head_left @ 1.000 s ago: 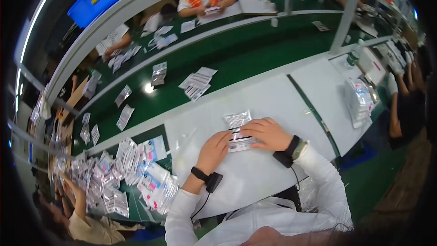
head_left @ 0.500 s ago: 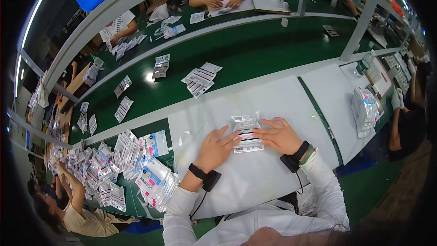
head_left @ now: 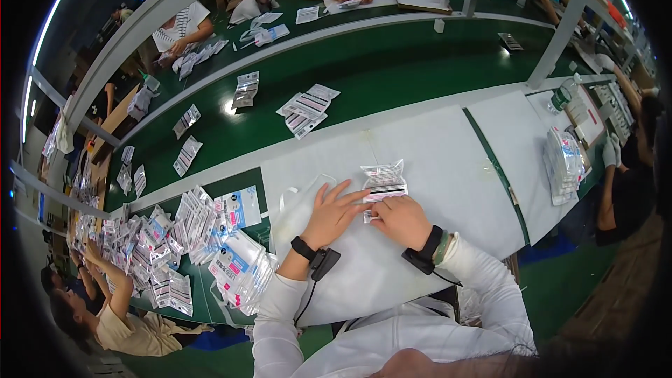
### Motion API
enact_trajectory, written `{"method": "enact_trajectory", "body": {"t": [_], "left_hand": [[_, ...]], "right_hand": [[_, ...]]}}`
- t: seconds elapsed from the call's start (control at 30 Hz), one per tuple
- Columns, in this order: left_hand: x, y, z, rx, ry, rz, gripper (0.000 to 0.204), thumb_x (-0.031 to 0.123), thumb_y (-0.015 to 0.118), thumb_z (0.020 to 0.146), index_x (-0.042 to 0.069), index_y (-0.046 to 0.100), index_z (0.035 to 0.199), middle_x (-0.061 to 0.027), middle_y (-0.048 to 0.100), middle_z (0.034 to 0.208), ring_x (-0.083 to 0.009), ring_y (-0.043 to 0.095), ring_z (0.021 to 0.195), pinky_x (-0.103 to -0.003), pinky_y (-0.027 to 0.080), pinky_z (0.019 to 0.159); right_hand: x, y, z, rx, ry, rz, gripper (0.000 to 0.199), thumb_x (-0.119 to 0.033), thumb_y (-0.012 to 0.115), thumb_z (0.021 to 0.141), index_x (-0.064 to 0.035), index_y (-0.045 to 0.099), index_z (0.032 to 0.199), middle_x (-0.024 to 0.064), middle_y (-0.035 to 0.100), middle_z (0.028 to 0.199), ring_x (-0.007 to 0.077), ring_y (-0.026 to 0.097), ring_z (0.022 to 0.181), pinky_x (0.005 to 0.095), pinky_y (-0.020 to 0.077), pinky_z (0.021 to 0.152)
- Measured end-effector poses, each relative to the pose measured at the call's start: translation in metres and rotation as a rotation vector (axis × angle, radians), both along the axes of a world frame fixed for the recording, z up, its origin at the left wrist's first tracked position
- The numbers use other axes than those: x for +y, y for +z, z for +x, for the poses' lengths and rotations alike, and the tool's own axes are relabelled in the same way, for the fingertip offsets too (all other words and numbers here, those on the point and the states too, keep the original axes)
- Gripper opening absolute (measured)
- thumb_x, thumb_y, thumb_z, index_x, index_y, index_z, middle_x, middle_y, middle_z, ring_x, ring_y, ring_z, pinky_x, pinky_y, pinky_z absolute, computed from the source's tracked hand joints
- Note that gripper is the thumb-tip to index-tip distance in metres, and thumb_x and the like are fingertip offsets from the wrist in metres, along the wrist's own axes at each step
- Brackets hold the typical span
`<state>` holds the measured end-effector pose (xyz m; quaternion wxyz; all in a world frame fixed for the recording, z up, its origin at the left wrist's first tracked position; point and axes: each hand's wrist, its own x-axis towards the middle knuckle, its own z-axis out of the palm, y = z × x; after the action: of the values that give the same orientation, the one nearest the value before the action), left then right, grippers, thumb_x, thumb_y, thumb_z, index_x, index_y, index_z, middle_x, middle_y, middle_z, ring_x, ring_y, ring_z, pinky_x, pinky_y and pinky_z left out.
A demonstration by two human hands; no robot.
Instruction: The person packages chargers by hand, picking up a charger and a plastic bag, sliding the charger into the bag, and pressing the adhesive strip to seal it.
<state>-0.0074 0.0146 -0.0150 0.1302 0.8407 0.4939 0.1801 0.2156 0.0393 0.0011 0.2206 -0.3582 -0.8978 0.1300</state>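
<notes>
The silver packet [head_left: 384, 175] lies on the white sheet [head_left: 420, 273] in the middle of the counter, its far end uncovered and its near end partly hidden by fingers. The left hand [head_left: 331, 218] is wide, fingers spread, their tips at the packet's left edge; the right hand [head_left: 402, 220] is narrow, fingers bunched and seemingly pinching the near end. Handling this well calls for light, steady left fingertips so that the slick film does not slide, and an even pull or press from the right, square to the edge, since a skewed one could crease the foil. The sheet looks smooth and pale, with a translucent bag [head_left: 297, 211] just left of the hands. Farther left is a large heap of packets [head_left: 157, 245]; at the right, a stack of packets [head_left: 562, 168] stands near a clear bottle [head_left: 562, 96]. Beyond the counter's far edge runs a green surface [head_left: 406, 63] with scattered packets, and co-workers sit on its far side, beneath a grey frame [head_left: 553, 49].
</notes>
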Motion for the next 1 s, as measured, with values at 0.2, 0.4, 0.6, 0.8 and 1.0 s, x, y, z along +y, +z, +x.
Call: {"method": "enact_trajectory", "body": {"t": [0.2, 0.4, 0.6, 0.8, 1.0], "left_hand": [[-0.003, -0.007, 0.021, -0.104, 0.180, -0.015, 0.032, 0.028, 0.063, 0.090, 0.030, 0.066, 0.121, 0.0111, 0.057, 0.136, -0.0215, 0.039, 0.138, -0.054, 0.012, 0.114], [-0.005, -0.008, 0.023, -0.115, 0.179, 0.034, 0.030, 0.027, 0.066, 0.089, 0.030, 0.067, 0.119, 0.0099, 0.060, 0.131, -0.0209, 0.039, 0.139, -0.052, 0.010, 0.115], [-0.003, -0.010, 0.022, -0.156, 0.193, 0.047, 0.032, 0.027, 0.068, 0.086, 0.030, 0.067, 0.117, 0.0114, 0.060, 0.130, -0.0219, 0.041, 0.137, -0.055, 0.014, 0.113], [-0.003, -0.008, 0.023, -0.100, 0.184, 0.085, 0.031, 0.027, 0.068, 0.086, 0.030, 0.067, 0.117, 0.0118, 0.059, 0.129, -0.0219, 0.041, 0.137, -0.055, 0.014, 0.114], [-0.004, -0.009, 0.023, -0.046, 0.186, 0.097, 0.031, 0.028, 0.067, 0.087, 0.031, 0.067, 0.118, 0.0110, 0.060, 0.130, -0.0217, 0.040, 0.137, -0.055, 0.012, 0.115]], "right_hand": [[-0.007, -0.014, -0.002, -0.003, -0.030, 0.109, 0.018, -0.023, 0.074, 0.078, -0.0104, 0.062, 0.082, 0.0051, 0.063, 0.082, 0.0262, 0.064, 0.076, 0.0389, 0.0500, 0.072], [-0.012, -0.015, -0.005, -0.003, -0.061, 0.030, 0.021, -0.027, 0.071, 0.082, -0.0085, 0.062, 0.088, 0.0064, 0.063, 0.084, 0.0253, 0.064, 0.076, 0.0396, 0.0505, 0.071], [-0.009, -0.020, -0.007, -0.067, -0.024, 0.124, 0.023, -0.028, 0.069, 0.084, -0.0075, 0.062, 0.090, 0.0063, 0.062, 0.084, 0.0247, 0.065, 0.077, 0.0403, 0.0508, 0.069], [-0.006, -0.023, -0.008, 0.032, 0.000, 0.125, 0.018, -0.026, 0.068, 0.085, -0.0104, 0.061, 0.089, 0.0048, 0.062, 0.085, 0.0256, 0.064, 0.079, 0.0396, 0.0493, 0.069], [-0.028, 0.013, 0.070, 0.257, -0.228, -0.153, 0.016, -0.020, 0.063, 0.089, -0.0060, 0.060, 0.095, 0.0125, 0.062, 0.088, 0.0346, 0.060, 0.080, 0.0422, 0.0481, 0.071]]}}
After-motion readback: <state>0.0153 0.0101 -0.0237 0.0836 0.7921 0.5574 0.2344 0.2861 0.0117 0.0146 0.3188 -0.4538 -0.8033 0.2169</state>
